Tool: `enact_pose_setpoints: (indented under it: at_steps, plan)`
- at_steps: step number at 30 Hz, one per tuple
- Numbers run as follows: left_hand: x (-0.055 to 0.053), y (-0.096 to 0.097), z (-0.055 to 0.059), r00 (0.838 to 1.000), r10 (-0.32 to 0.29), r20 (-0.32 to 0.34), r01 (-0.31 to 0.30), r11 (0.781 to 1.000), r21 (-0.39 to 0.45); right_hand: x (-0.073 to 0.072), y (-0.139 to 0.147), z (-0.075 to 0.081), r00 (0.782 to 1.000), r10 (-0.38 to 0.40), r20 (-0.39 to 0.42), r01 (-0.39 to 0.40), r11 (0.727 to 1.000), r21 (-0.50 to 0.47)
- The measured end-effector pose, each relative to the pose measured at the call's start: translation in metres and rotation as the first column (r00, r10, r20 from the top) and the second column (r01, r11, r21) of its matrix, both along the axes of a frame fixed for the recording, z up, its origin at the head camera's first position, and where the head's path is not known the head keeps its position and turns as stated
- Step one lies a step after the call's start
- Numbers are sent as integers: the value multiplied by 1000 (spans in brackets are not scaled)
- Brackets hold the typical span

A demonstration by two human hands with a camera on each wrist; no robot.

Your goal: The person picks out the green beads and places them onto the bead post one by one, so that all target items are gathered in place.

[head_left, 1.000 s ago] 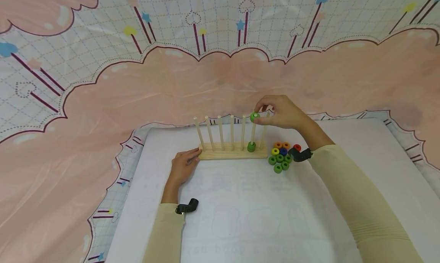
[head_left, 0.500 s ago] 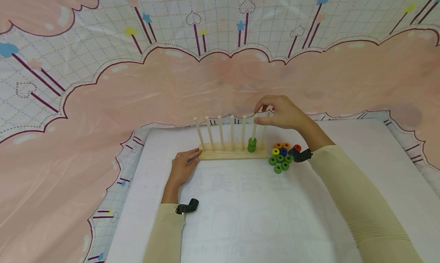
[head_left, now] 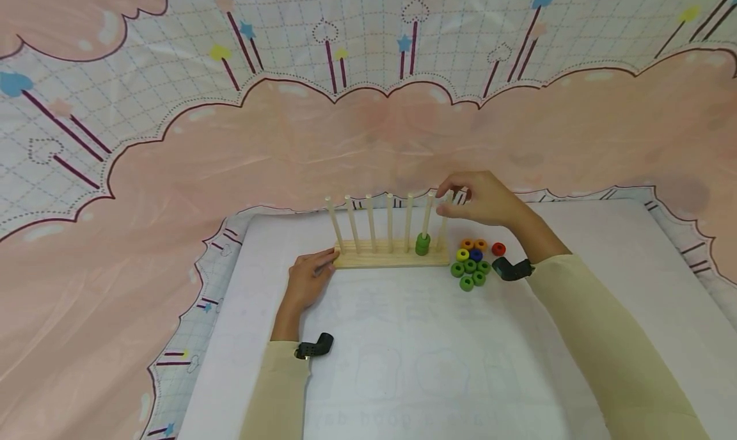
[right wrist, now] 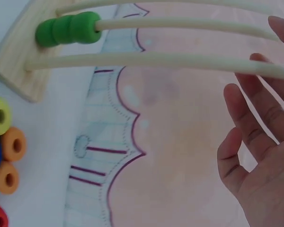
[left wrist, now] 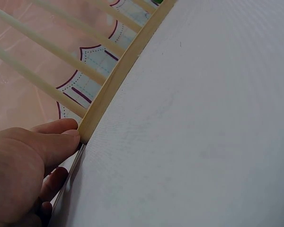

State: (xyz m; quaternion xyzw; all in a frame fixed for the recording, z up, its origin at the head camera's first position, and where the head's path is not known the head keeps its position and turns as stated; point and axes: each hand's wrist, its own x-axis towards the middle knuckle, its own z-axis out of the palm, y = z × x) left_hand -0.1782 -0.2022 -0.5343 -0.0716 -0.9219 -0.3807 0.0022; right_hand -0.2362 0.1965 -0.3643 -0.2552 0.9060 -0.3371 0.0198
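A wooden peg stand (head_left: 380,258) with several upright pegs sits near the far edge of the white table. My left hand (head_left: 308,280) grips the left end of its base, thumb (left wrist: 64,142) on the corner in the left wrist view. A short stack of green beads (right wrist: 68,29) sits at the foot of the second peg from the right. My right hand (head_left: 483,198), fingers loosely spread and holding nothing, is beside the tops of the two rightmost pegs. In the right wrist view its fingertips overlap the nearest peg (right wrist: 156,60).
Loose beads lie right of the stand: several green beads (head_left: 467,284), a yellow bead (head_left: 462,254), a blue bead (head_left: 475,254), two orange beads (head_left: 480,244) and a red bead (head_left: 498,249). A patterned pink cloth (head_left: 345,139) stretches beyond the white table (head_left: 391,350).
The green bead that my right hand held at the peg's top has dropped onto the stack below. My right hand has moved slightly right and down. The left hand stays put.
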Motion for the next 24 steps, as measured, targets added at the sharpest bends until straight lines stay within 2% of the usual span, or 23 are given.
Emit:
enact_pose_setpoints:
  at_steps: [9, 17, 24]
  plan:
    - [0, 0, -1, 1000, -3, -1, 3, 1000, -7, 14, 23, -18, 998, -54, 45, 53, 998, 24]
    - [0, 0, -1, 1000, -6, 12, 7, 1000, -6, 28, 49, -49, 988, -109, 111, 105, 994, 41]
    - [1, -1, 0, 1000, -6, 7, 6, 1000, -10, 37, 67, -73, 981, -145, 126, 138, 989, 56]
